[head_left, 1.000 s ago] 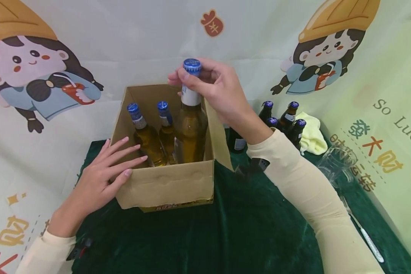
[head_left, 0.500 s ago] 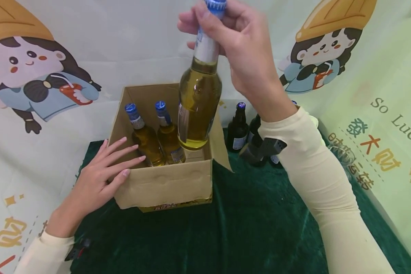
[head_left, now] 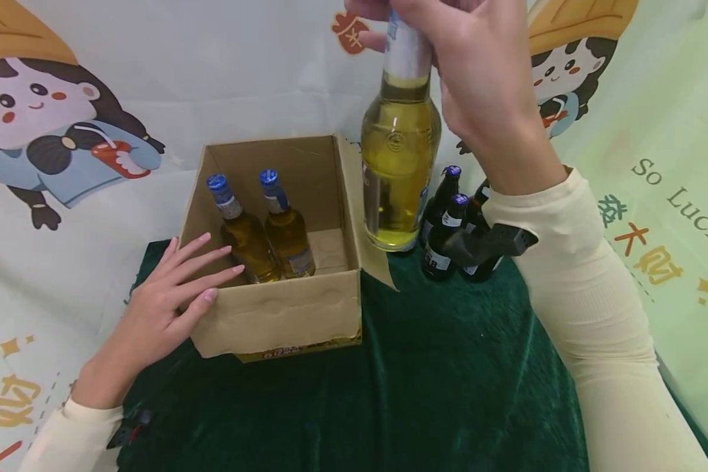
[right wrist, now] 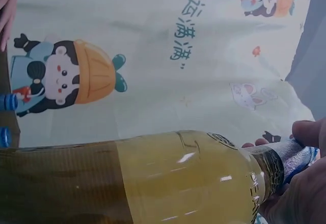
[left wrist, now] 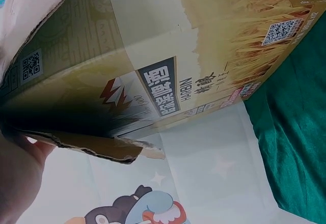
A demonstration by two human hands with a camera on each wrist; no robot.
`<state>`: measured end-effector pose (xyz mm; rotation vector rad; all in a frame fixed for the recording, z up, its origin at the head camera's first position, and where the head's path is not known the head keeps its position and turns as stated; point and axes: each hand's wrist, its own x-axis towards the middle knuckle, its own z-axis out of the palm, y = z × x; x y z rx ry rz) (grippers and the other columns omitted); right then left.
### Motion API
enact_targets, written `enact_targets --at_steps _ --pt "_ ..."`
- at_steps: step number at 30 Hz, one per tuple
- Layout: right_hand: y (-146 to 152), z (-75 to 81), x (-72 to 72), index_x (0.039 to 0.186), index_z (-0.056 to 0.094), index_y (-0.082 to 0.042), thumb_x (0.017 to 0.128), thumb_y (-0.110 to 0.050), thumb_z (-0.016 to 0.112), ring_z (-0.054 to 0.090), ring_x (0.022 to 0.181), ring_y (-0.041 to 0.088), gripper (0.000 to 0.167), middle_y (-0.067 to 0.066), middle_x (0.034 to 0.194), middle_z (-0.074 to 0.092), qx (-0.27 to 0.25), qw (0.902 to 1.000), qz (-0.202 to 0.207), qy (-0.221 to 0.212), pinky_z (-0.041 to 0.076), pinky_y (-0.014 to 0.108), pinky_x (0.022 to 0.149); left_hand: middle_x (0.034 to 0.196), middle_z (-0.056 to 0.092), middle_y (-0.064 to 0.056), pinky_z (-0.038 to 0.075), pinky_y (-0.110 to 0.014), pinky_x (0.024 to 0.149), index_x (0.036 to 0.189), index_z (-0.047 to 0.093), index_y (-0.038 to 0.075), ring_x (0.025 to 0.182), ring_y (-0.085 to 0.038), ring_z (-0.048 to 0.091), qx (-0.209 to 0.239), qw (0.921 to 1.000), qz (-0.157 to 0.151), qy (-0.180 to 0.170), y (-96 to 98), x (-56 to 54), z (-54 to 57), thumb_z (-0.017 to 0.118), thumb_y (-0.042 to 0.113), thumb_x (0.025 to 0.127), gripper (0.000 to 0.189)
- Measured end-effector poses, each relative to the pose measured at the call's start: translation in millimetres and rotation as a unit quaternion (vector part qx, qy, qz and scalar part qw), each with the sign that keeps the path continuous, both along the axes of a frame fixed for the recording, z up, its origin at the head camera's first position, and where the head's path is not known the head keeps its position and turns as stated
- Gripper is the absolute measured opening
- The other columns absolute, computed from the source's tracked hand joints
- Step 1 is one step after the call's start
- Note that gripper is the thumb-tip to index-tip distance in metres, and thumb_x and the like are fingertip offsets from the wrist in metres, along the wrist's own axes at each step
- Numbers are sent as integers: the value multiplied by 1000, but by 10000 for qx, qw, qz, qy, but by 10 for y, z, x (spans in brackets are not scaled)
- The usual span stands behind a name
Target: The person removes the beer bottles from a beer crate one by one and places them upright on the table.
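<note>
My right hand (head_left: 484, 72) grips a beer bottle (head_left: 400, 157) by its neck and holds it upright in the air, just right of the cardboard box (head_left: 283, 305). Its cap lies above the head view's edge; in the right wrist view the bottle (right wrist: 178, 178) spans the lower part, fingers around the silver-labelled neck. Inside the box, two blue-capped bottles stand, one on the left (head_left: 244, 239) and one beside it (head_left: 289, 229). My left hand (head_left: 159, 308) rests on the box's near left edge with its fingers spread. The left wrist view shows the box's printed side (left wrist: 168, 81).
Several dark bottles (head_left: 445, 239) with purple-blue caps stand right of the box, partly behind the right wrist. A box flap (head_left: 377, 262) sticks out toward them. Dark green cloth (head_left: 425, 380) covers the table. A printed backdrop (head_left: 248, 65) hangs behind.
My right hand has lifted the bottle up out of the box and carried it to the right, past the box's right wall. The left hand has stayed on the box edge.
</note>
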<state>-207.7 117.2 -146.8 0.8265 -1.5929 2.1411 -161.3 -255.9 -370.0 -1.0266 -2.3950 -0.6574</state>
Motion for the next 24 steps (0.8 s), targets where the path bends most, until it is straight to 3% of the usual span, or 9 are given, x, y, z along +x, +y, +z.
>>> enact_targets --at_steps 5,9,18,24 --pt "166 -166 -14 118 65 3 97 1 60 73 105 27 22 15 109 76 436 9981 -426 -115 59 38 94 144 60 -13 6 -54 129 134 68 21 154 -23 30 -3 10000 20 -15 3 2 -4 54 28 103 35" --pt "261 -422 -73 106 71 3 96 -2 64 75 101 21 13 9 102 79 760 9949 -576 -327 59 35 93 144 60 -13 6 -53 129 134 67 21 154 -23 30 10 10000 45 -51 8 6 -5 55 26 102 35" --pt "345 -1346 -327 104 72 3 96 -10 68 76 96 16 16 7 102 79 1045 9866 -872 -896 60 31 88 145 60 -13 5 -51 130 135 67 22 155 -22 29 -61 9998 142 -132 5 30 4 57 24 102 34" --pt "417 -1879 -483 110 69 5 97 -10 66 75 102 14 21 5 108 79 1280 9822 -1067 -867 58 27 93 146 59 -11 6 -53 129 136 66 23 154 -26 31 -149 9996 184 -161 -1 25 6 54 26 103 35"
